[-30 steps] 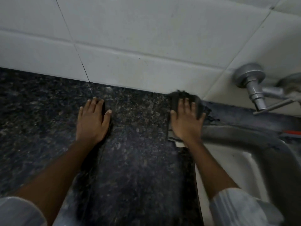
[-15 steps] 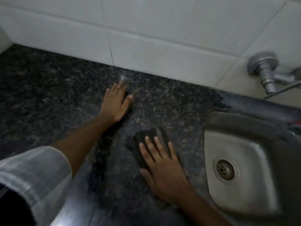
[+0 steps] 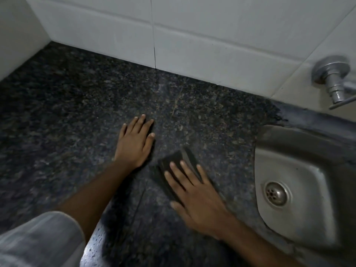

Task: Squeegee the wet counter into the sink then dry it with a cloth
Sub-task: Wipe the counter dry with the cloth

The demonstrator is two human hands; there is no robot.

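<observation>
A dark speckled granite counter fills most of the head view. My right hand presses flat on a dark folded cloth in the middle of the counter, fingers spread over it; most of the cloth is under my palm. My left hand rests flat on the counter just left of the cloth, holding nothing. A steel sink with its round drain is set into the counter at the right.
White tiled wall runs along the back, with a side wall at the left corner. A metal tap sticks out of the wall above the sink. My grey sleeve is at the bottom left.
My right hand has dragged the cloth from the back edge by the sink down and left to the middle of the counter. My left hand stayed flat.
</observation>
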